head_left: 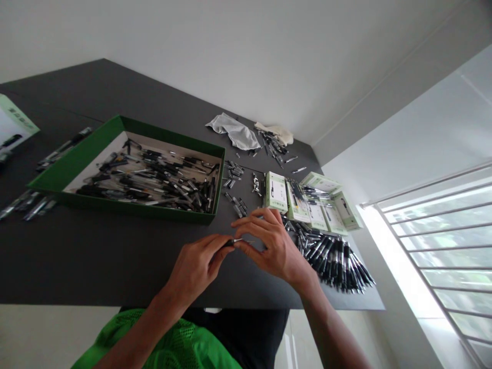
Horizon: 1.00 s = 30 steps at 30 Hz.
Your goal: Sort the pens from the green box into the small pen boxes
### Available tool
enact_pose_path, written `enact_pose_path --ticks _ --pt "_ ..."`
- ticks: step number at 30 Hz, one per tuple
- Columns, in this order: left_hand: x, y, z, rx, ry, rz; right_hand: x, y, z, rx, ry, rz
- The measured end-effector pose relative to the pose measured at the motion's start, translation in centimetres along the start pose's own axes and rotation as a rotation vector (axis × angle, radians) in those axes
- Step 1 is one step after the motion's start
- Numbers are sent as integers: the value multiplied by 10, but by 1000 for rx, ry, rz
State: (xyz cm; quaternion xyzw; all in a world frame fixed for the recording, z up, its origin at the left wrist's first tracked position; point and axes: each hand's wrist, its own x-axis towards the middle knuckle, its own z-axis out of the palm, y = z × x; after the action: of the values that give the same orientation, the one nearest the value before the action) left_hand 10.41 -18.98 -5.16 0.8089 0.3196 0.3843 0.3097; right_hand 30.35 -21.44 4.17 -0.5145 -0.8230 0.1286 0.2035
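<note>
My left hand (200, 257) is closed around a pen with a black grip (229, 242), held level just above the dark table. A thin silvery end of the pen points to the right. My right hand (271, 245) curls in from the other side, its thumb and fingertips at that silvery end. Part of the pen is hidden by my fingers. Behind my left hand stands a green-rimmed box lid (169, 215) full of loose black and clear pens (161, 177).
Right of my hands lie a fan of black pens (340, 261) and white-green pen boxes (277, 192). Small clear and black pen parts (235, 205) lie beyond my hands. Farther back are a white cloth (236, 132) and more pens (273, 146). Pens (28, 205) also lie left.
</note>
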Motion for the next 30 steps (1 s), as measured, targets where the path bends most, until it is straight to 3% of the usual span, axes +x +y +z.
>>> enact_pose_path --ticks 5,9,11,16,21,24,30 --pt "0 -1 1 -6 -4 2 0 3 -8 94 -30 -3" --pt "1 3 -1 -93 17 -96 21 33 -9 311 70 112" --pt "1 5 -3 -132 41 -167 41 52 1 129 159 238" --pt "3 9 -6 -171 88 -255 87 70 37 -319 -57 306" --pt "3 8 -5 -178 90 -274 101 61 48 -388 -169 328" --pt "3 7 -5 -184 91 -276 95 61 38 -199 -77 294" --pt "4 8 -6 -202 107 -300 53 45 7 558 250 261"
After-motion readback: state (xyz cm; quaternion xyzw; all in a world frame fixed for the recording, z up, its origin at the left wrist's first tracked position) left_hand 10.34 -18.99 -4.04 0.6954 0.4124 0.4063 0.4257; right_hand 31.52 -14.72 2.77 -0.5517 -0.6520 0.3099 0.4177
